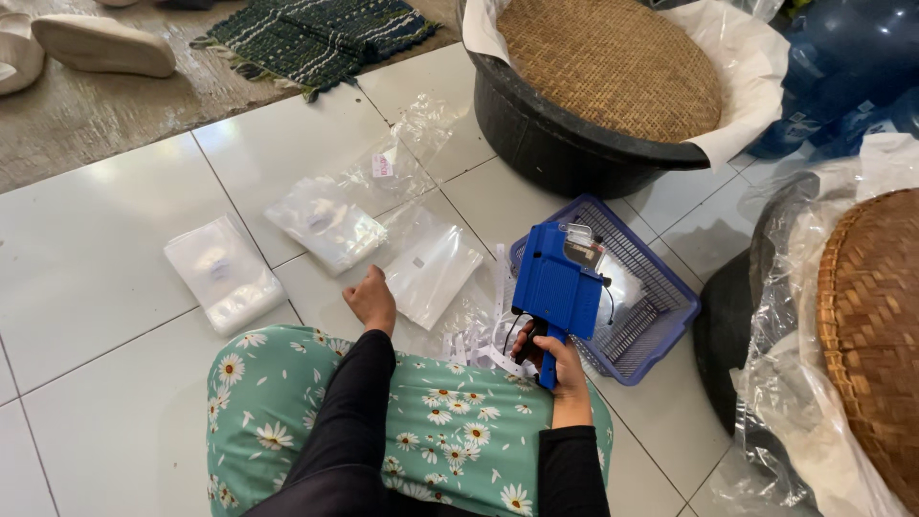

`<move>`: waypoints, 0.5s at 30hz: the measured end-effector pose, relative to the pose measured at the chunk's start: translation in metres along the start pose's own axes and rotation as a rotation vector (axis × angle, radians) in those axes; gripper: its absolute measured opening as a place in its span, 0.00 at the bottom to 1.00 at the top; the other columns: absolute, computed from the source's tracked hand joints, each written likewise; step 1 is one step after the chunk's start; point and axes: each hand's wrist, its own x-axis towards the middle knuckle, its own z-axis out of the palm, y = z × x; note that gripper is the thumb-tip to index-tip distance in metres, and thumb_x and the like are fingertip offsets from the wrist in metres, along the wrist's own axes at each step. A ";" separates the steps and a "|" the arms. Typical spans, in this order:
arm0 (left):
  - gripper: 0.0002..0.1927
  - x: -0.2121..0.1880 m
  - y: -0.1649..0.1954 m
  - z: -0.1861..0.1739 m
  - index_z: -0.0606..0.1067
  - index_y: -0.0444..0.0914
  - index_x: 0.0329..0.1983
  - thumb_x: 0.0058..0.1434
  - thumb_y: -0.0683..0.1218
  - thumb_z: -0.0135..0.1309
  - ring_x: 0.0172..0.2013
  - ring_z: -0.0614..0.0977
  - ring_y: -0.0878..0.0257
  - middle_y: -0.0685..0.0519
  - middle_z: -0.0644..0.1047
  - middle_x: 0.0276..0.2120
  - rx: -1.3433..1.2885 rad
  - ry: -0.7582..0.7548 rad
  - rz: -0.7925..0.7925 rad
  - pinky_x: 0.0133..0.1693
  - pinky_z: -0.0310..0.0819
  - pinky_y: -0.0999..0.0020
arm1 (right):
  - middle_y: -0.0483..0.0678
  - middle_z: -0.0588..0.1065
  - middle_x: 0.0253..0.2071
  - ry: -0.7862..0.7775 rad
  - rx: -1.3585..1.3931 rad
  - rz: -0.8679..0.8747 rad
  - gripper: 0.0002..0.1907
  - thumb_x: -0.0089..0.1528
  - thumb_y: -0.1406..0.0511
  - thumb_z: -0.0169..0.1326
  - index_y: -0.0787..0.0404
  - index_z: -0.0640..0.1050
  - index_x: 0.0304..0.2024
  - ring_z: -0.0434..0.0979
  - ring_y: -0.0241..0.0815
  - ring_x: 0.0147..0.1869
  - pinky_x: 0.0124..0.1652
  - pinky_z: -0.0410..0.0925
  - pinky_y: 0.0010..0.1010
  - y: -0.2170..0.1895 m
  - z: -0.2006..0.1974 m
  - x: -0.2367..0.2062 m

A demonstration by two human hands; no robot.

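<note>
Green, daisy-printed cloth (421,421) covered the person's lap at the bottom of the view, with two black sleeves (349,421) reaching forward over it. Her right hand (560,364) was wrapped tight around the grip of a blue label gun (557,282), fingers pressed together on the handle, holding it upright just over the near edge of a blue plastic basket (661,316). That basket sat on the white tiled floor (96,268) and held what looked like a clear plastic bag; its other contents could not be made out. A strip of white label backing (483,345) curled on the floor between the lap and the basket. The left hand (371,299) rested knuckles-up on the tiles with its fingers curled under, touching the near corner of a flat clear plastic bag (436,268); whether it pinched the bag could not be told. Further left lay two stacks of clear bags (222,273) (325,222), well apart from each other, and a looser bag (397,158) beyond. A black tub (565,144), lined with white paper, held a round woven tray (613,62) that filled its mouth. At the right edge a second woven tray (876,325) sat in a plastic-wrapped tub.
</note>
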 end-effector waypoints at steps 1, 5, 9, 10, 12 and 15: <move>0.06 0.000 0.001 -0.002 0.75 0.45 0.39 0.63 0.39 0.50 0.31 0.83 0.53 0.51 0.81 0.26 -0.088 0.056 0.010 0.47 0.66 0.54 | 0.56 0.78 0.39 0.005 -0.004 -0.002 0.18 0.58 0.68 0.53 0.72 0.74 0.49 0.81 0.53 0.43 0.46 0.74 0.46 0.000 0.000 -0.002; 0.06 0.005 0.017 -0.019 0.74 0.40 0.42 0.65 0.37 0.49 0.30 0.84 0.56 0.49 0.82 0.30 -0.588 0.202 -0.063 0.40 0.73 0.58 | 0.57 0.78 0.39 -0.005 -0.013 -0.013 0.18 0.58 0.68 0.53 0.72 0.74 0.49 0.81 0.54 0.43 0.47 0.74 0.46 0.002 -0.001 -0.001; 0.04 0.013 0.044 -0.059 0.73 0.34 0.46 0.73 0.39 0.47 0.30 0.85 0.63 0.49 0.83 0.36 -1.036 0.278 -0.017 0.33 0.78 0.69 | 0.56 0.78 0.38 0.019 0.000 0.011 0.18 0.58 0.69 0.52 0.72 0.74 0.48 0.82 0.53 0.43 0.48 0.74 0.45 0.003 -0.006 -0.001; 0.06 0.009 0.052 -0.073 0.74 0.33 0.48 0.73 0.39 0.47 0.30 0.85 0.64 0.49 0.83 0.36 -1.097 0.285 -0.009 0.33 0.79 0.70 | 0.56 0.78 0.38 0.021 -0.006 0.011 0.17 0.58 0.69 0.52 0.73 0.74 0.48 0.82 0.54 0.43 0.48 0.74 0.46 0.003 -0.006 -0.001; 0.09 0.000 0.071 -0.103 0.76 0.32 0.51 0.73 0.40 0.46 0.29 0.85 0.65 0.49 0.83 0.36 -1.218 0.294 0.011 0.33 0.79 0.72 | 0.56 0.78 0.38 0.026 -0.015 0.013 0.17 0.58 0.69 0.52 0.73 0.74 0.48 0.82 0.54 0.42 0.48 0.74 0.46 0.002 -0.006 -0.002; 0.11 -0.034 0.098 -0.149 0.75 0.32 0.55 0.74 0.38 0.46 0.32 0.86 0.66 0.48 0.83 0.38 -1.346 0.292 0.144 0.34 0.81 0.73 | 0.56 0.78 0.38 0.032 -0.010 0.019 0.17 0.58 0.69 0.53 0.73 0.74 0.48 0.81 0.54 0.42 0.48 0.74 0.46 0.001 -0.004 -0.003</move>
